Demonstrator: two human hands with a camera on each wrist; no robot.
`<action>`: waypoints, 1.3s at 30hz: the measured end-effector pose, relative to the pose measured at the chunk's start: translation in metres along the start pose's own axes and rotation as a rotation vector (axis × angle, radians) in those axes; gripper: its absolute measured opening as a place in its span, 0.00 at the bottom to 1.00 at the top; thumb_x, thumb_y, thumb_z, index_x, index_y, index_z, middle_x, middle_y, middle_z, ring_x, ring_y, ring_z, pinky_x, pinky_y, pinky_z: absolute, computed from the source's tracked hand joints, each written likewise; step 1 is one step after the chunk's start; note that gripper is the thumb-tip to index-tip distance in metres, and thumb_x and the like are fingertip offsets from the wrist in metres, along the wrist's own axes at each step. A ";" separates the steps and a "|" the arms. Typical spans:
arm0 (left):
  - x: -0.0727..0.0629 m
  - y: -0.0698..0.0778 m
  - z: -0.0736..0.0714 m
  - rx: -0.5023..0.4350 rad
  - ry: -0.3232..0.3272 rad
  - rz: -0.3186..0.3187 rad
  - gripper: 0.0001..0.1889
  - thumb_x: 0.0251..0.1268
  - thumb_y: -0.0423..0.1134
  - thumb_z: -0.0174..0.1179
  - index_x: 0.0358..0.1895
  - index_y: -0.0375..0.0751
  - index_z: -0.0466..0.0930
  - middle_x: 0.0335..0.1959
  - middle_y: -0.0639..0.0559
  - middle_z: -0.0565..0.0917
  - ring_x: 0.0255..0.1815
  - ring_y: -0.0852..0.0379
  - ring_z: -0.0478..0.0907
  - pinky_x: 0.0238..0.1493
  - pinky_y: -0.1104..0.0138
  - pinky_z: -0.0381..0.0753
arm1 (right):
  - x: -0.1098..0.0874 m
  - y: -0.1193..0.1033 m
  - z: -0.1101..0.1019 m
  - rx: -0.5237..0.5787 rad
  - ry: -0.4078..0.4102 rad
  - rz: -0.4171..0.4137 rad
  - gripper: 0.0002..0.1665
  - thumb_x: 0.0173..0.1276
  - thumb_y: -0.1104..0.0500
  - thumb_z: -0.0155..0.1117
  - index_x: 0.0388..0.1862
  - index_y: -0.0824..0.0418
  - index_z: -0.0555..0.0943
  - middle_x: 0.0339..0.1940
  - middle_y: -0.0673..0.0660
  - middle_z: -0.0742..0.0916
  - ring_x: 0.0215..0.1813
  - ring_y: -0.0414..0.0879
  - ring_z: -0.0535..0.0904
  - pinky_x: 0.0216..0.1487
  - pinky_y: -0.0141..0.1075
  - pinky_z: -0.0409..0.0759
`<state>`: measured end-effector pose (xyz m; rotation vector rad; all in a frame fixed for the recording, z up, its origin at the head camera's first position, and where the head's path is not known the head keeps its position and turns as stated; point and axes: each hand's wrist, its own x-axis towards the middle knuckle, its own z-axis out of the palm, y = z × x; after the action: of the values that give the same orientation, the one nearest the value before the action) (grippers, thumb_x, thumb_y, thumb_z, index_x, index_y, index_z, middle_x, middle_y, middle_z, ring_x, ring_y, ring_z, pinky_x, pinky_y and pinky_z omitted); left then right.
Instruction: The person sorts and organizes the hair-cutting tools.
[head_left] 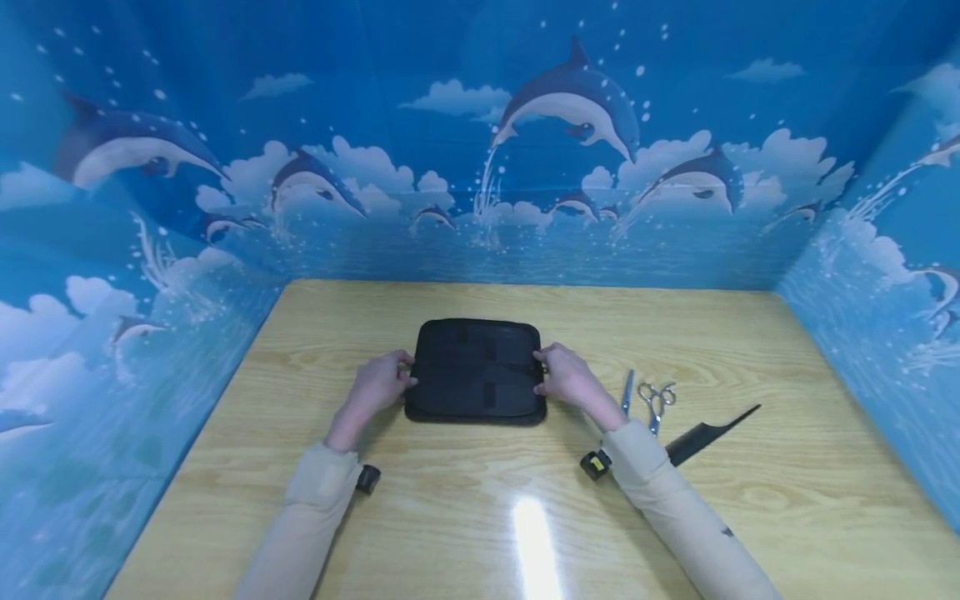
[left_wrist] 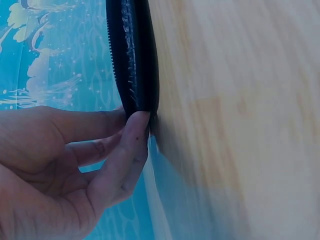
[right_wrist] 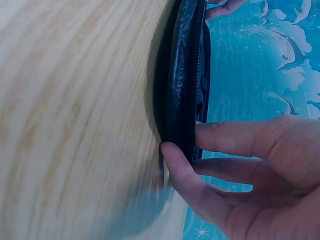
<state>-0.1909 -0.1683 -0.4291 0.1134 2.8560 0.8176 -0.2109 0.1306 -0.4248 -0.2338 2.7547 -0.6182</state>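
My left hand (head_left: pixel 377 382) and right hand (head_left: pixel 567 375) pinch opposite ends of the black case (head_left: pixel 453 379), near the far edge of the tabletop (head_left: pixel 450 517). Step, likely: positioning; next calls for matched grip. Zip (right_wrist: pixel 199 50) closure unclear.

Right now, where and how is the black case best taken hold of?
I'd probably take the case by its left and right edges, one hand from each side: it is wide and thin, and the left hand and right hand pinch it there.
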 end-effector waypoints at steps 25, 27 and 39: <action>-0.001 0.005 0.003 -0.051 -0.029 -0.033 0.19 0.69 0.33 0.64 0.60 0.31 0.76 0.34 0.45 0.84 0.22 0.59 0.82 0.26 0.69 0.79 | -0.009 0.007 -0.002 0.026 0.001 0.015 0.42 0.62 0.64 0.74 0.74 0.66 0.69 0.75 0.65 0.70 0.71 0.64 0.69 0.70 0.56 0.70; -0.001 0.006 0.004 -0.061 -0.038 -0.034 0.19 0.69 0.33 0.64 0.60 0.31 0.76 0.35 0.45 0.84 0.22 0.59 0.82 0.26 0.69 0.79 | -0.010 0.008 -0.002 0.038 -0.002 0.021 0.42 0.62 0.64 0.74 0.74 0.66 0.69 0.75 0.65 0.70 0.71 0.64 0.69 0.70 0.55 0.70; -0.002 0.006 0.006 -0.080 -0.060 -0.043 0.20 0.69 0.33 0.64 0.62 0.33 0.76 0.36 0.45 0.84 0.22 0.58 0.83 0.28 0.69 0.80 | -0.015 0.012 -0.003 0.070 -0.004 0.033 0.43 0.62 0.65 0.74 0.75 0.65 0.68 0.77 0.64 0.69 0.73 0.64 0.68 0.71 0.56 0.68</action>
<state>-0.1881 -0.1604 -0.4307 0.0646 2.7560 0.9021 -0.1992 0.1460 -0.4236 -0.1729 2.7217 -0.7037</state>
